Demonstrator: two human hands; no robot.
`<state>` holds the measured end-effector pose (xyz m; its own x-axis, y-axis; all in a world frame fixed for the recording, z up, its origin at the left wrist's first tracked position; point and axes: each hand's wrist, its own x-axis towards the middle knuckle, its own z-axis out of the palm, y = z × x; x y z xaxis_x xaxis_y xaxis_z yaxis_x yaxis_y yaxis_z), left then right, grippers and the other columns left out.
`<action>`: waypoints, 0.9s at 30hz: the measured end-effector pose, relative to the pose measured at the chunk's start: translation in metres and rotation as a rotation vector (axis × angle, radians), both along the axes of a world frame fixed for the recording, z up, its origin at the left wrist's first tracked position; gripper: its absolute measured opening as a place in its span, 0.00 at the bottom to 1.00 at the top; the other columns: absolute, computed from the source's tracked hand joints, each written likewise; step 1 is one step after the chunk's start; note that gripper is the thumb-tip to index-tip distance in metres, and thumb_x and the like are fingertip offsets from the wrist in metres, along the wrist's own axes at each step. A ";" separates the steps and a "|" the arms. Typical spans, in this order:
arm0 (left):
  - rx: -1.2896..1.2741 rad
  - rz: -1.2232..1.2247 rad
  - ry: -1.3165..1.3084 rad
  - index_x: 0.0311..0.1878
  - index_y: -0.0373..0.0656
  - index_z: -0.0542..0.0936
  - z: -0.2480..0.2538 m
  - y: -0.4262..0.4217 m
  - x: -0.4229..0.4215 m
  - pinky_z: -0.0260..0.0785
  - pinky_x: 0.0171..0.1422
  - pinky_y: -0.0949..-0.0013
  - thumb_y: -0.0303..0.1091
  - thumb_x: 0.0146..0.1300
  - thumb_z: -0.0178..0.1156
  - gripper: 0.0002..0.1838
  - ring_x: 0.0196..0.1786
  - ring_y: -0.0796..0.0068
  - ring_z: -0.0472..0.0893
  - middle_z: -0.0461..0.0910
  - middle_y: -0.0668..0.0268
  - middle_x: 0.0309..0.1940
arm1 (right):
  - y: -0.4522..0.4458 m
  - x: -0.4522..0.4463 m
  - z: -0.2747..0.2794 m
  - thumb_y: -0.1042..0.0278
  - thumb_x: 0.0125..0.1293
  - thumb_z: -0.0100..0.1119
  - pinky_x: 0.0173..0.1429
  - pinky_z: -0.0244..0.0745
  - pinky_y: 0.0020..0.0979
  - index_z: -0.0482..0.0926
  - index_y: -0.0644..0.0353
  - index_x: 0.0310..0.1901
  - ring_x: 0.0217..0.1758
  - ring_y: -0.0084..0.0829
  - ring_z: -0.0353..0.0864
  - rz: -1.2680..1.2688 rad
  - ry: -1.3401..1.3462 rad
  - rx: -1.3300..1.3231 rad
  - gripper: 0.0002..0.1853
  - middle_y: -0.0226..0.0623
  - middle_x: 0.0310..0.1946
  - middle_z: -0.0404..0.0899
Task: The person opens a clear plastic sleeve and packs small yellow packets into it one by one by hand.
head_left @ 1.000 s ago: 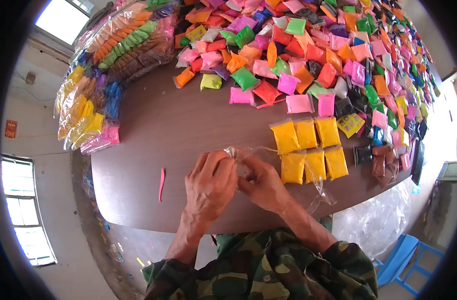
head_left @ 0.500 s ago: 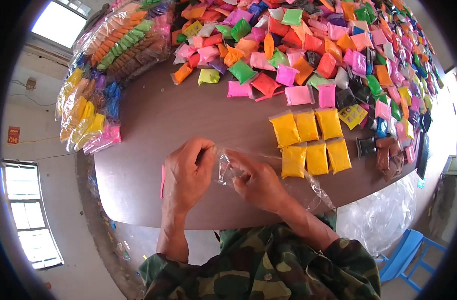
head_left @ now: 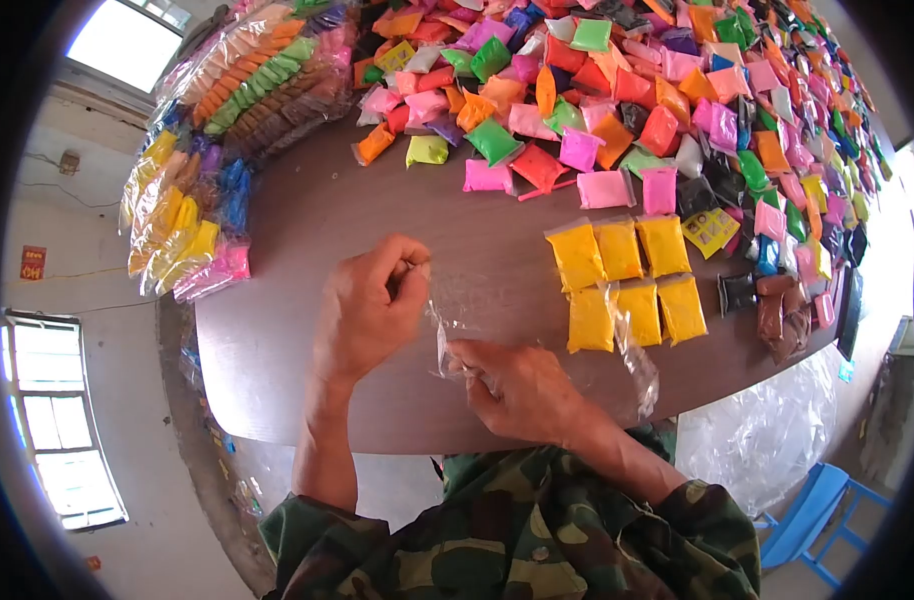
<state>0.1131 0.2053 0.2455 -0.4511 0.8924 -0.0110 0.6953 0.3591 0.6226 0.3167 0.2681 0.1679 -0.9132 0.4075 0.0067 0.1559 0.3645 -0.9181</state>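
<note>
A clear plastic bag (head_left: pixel 440 335) is stretched between my two hands above the brown table. My left hand (head_left: pixel 375 308) pinches its upper edge, fingers curled in. Lower and to the right, my right hand (head_left: pixel 525 392) grips the bag's lower part between thumb and fingers. The film's outline is hard to see against the tabletop, and a loose clear strip (head_left: pixel 635 365) trails by my right wrist. Just beyond my right hand lie several yellow packets (head_left: pixel 617 250) in two neat rows, flat on the table.
A big heap of small coloured packets (head_left: pixel 597 100) covers the far side and right. Clear bags of sorted packets (head_left: pixel 267 90) stand at the far left. The brown table (head_left: pixel 297 230) curves in front of me. A blue stool (head_left: pixel 807 510) and plastic sheeting (head_left: pixel 762 430) are at lower right.
My left hand has risen and my right hand has dropped a little, so they are farther apart. The bag between them is now drawn out more vertically.
</note>
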 end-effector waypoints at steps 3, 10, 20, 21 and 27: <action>0.075 0.067 -0.341 0.46 0.36 0.82 0.006 0.000 -0.001 0.63 0.27 0.78 0.27 0.73 0.65 0.04 0.25 0.90 0.73 0.80 0.72 0.28 | -0.002 0.002 -0.003 0.77 0.65 0.59 0.44 0.84 0.47 0.81 0.57 0.56 0.39 0.54 0.89 0.024 0.013 0.009 0.18 0.45 0.39 0.89; 0.339 0.282 -0.611 0.53 0.39 0.80 0.004 -0.014 0.017 0.66 0.30 0.78 0.32 0.65 0.72 0.16 0.31 0.86 0.75 0.81 0.68 0.37 | -0.002 -0.001 -0.004 0.75 0.64 0.60 0.46 0.82 0.54 0.82 0.62 0.57 0.39 0.58 0.87 -0.027 0.038 -0.025 0.18 0.56 0.35 0.87; 0.267 0.281 0.055 0.47 0.37 0.86 -0.057 -0.037 0.045 0.75 0.38 0.71 0.29 0.69 0.69 0.07 0.34 0.77 0.82 0.86 0.61 0.36 | -0.002 -0.005 0.024 0.67 0.67 0.68 0.51 0.82 0.50 0.82 0.61 0.53 0.48 0.54 0.87 -0.020 -0.037 0.081 0.16 0.48 0.48 0.85; 0.269 0.295 0.065 0.45 0.37 0.87 -0.048 -0.034 0.043 0.75 0.38 0.71 0.28 0.71 0.68 0.06 0.33 0.76 0.82 0.87 0.60 0.35 | -0.002 -0.002 0.029 0.66 0.66 0.69 0.50 0.82 0.49 0.82 0.60 0.53 0.48 0.53 0.87 -0.027 -0.065 0.163 0.15 0.46 0.49 0.85; 0.200 0.318 -0.013 0.45 0.36 0.88 -0.045 -0.035 0.030 0.73 0.36 0.73 0.30 0.72 0.67 0.07 0.31 0.81 0.81 0.86 0.65 0.30 | 0.008 0.010 0.032 0.68 0.64 0.72 0.42 0.82 0.41 0.82 0.56 0.42 0.38 0.45 0.86 -0.197 0.158 0.390 0.09 0.41 0.40 0.83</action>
<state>0.1435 0.1700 0.2006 -0.7067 0.6931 0.1420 0.5602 0.4256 0.7107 0.3266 0.2761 0.2003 -0.7939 0.5129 0.3265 0.1264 0.6645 -0.7365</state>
